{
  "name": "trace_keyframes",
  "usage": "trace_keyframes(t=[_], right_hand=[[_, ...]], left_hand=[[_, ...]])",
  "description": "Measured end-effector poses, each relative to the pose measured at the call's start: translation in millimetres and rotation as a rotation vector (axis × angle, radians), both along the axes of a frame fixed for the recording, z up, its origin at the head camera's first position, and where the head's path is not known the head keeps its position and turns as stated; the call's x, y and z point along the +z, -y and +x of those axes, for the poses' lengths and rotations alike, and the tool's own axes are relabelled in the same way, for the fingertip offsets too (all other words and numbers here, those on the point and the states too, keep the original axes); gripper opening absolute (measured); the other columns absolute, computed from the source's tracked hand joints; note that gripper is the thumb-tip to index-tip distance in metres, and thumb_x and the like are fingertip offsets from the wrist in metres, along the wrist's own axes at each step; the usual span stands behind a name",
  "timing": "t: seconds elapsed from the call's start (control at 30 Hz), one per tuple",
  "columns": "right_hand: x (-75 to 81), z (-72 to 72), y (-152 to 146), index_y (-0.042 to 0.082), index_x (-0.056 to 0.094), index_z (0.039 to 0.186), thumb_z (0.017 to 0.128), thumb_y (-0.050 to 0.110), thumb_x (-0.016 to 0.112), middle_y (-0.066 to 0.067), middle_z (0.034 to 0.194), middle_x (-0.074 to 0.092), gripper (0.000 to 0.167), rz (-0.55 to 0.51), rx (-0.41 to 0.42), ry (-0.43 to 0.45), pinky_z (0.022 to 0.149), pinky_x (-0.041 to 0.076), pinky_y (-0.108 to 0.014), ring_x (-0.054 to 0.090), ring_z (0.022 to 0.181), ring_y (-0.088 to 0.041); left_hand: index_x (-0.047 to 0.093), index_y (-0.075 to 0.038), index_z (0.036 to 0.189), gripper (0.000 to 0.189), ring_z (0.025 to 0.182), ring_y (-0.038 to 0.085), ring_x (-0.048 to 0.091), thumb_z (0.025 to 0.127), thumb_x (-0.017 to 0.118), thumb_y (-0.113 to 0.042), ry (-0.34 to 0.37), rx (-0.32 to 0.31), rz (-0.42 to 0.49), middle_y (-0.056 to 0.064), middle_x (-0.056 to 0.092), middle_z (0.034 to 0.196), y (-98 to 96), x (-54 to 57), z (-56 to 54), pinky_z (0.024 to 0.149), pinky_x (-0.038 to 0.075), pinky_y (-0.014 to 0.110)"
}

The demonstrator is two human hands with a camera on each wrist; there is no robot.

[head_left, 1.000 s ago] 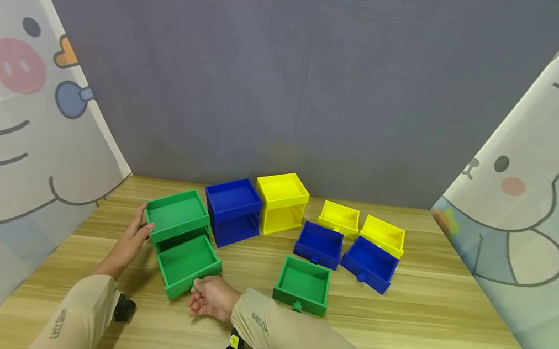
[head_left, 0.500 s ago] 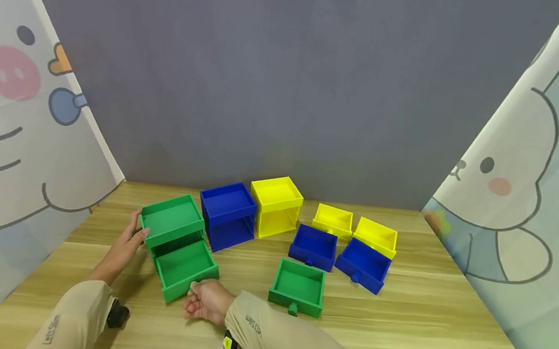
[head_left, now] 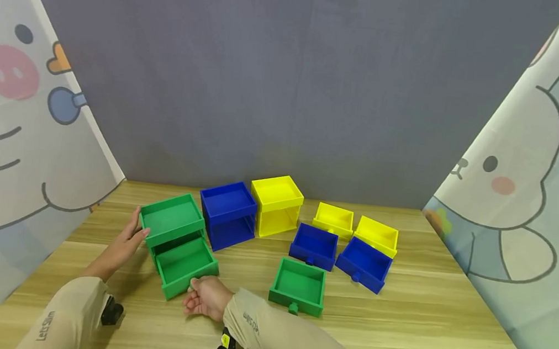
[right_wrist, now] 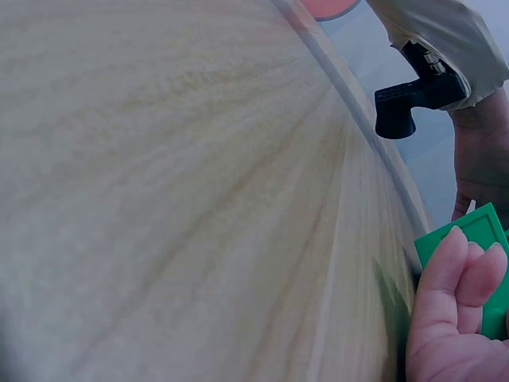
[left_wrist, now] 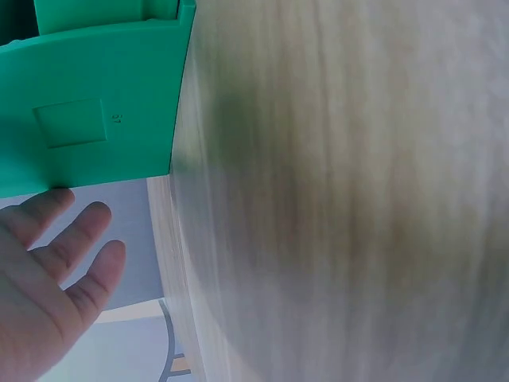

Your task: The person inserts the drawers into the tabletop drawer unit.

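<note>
A green cabinet (head_left: pixel 172 219) stands at the left of the table with a tray-like top. Its green drawer (head_left: pixel 184 263) sticks well out of the front opening. My left hand (head_left: pixel 120 246) rests against the cabinet's left side, fingers spread and mostly straight; in the left wrist view a fingertip of this hand (left_wrist: pixel 52 278) touches the green wall (left_wrist: pixel 135 87). My right hand (head_left: pixel 209 298) pinches the drawer's front at its knob, which the fingers hide. In the right wrist view, curled fingers of this hand (right_wrist: pixel 453 318) stand before the green drawer front (right_wrist: pixel 469 231).
A blue cabinet (head_left: pixel 228 214) and a yellow cabinet (head_left: pixel 277 199) stand beside the green one. To their right lie another green drawer (head_left: pixel 298 284), two blue drawers (head_left: pixel 313 247) and two yellow drawers (head_left: pixel 334 218). A grey backdrop (head_left: pixel 287 86) rises behind the wooden table (head_left: pixel 395 329).
The head view has shifted slightly. Both hands keep their places on the green cabinet and its drawer, and the drawer sticks out about as far as before.
</note>
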State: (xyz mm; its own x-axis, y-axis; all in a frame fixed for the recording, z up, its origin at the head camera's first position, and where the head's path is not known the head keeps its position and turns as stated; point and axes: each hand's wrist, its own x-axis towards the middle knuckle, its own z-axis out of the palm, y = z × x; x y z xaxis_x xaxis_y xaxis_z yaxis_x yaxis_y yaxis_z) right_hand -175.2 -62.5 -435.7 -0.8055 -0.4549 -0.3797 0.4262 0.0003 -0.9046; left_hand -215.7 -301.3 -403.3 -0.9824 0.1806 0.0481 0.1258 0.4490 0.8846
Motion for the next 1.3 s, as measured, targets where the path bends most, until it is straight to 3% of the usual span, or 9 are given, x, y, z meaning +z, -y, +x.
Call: trace_keyframes(t=[0.27, 0.5, 0.7, 0.83, 1.03, 1.3], right_hand=[[0.4, -1.4, 1.2, 0.008, 0.046, 0.079, 0.103, 0.009, 0.036, -0.002, 0.062, 0.049, 0.026, -0.011, 0.015, -0.016, 0.066, 0.053, -0.030, 0.044, 0.048, -0.007], [0.2, -5.5, 4.5, 0.008, 0.047, 0.079, 0.103, 0.009, 0.036, -0.002, 0.061, 0.050, 0.026, -0.009, 0.011, -0.025, 0.063, 0.052, -0.028, 0.045, 0.046, -0.007], [-4.1, -9.7, 7.3, 0.008, 0.047, 0.078, 0.103, 0.009, 0.036, -0.001, 0.059, 0.049, 0.027, -0.023, -0.002, -0.026, 0.061, 0.051, -0.027, 0.044, 0.045, -0.006], [-5.2, -12.3, 8.1, 0.009, 0.046, 0.077, 0.103, 0.010, 0.036, -0.001, 0.059, 0.049, 0.029, -0.015, 0.014, -0.017, 0.066, 0.054, -0.031, 0.044, 0.044, -0.006], [-2.5, -14.1, 5.3, 0.004, 0.052, 0.079, 0.102, 0.010, 0.041, -0.002, 0.058, 0.050, 0.026, 0.031, 0.027, 0.008, 0.077, 0.055, -0.041, 0.044, 0.044, -0.005], [-1.5, -16.1, -3.9, 0.002, 0.059, 0.082, 0.098, 0.015, 0.054, 0.000, 0.054, 0.052, 0.021, 0.095, 0.033, 0.012, 0.064, 0.057, -0.034, 0.047, 0.040, -0.004]], left_hand=[[-0.024, -0.018, 0.149, 0.073, 0.132, 0.060, 0.010, 0.106, 0.034, -0.029, -0.019, 0.006, -0.010, 0.045, 0.008, 0.145, -0.5, 0.3, -0.5, 0.098, 0.016, 0.074], [-0.023, -0.015, 0.149, 0.073, 0.132, 0.061, 0.010, 0.105, 0.034, -0.029, -0.030, 0.017, -0.031, 0.040, -0.003, 0.149, -2.0, 1.5, -1.6, 0.098, 0.017, 0.074], [-0.021, -0.013, 0.150, 0.073, 0.132, 0.060, 0.011, 0.105, 0.035, -0.027, -0.029, 0.029, -0.023, 0.042, 0.001, 0.148, -3.5, 2.0, -1.2, 0.099, 0.017, 0.073], [-0.021, -0.012, 0.150, 0.073, 0.132, 0.060, 0.011, 0.105, 0.035, -0.025, -0.029, 0.043, -0.024, 0.038, -0.005, 0.150, -4.4, 1.9, -0.9, 0.099, 0.018, 0.073], [-0.021, -0.012, 0.149, 0.073, 0.131, 0.061, 0.012, 0.105, 0.035, -0.026, -0.016, 0.051, -0.032, 0.042, 0.000, 0.147, -5.7, 4.0, -0.3, 0.099, 0.019, 0.073], [-0.021, -0.014, 0.150, 0.073, 0.132, 0.060, 0.012, 0.105, 0.035, -0.028, -0.006, 0.061, -0.030, 0.043, 0.003, 0.146, -5.7, 4.0, -1.0, 0.099, 0.019, 0.072]])
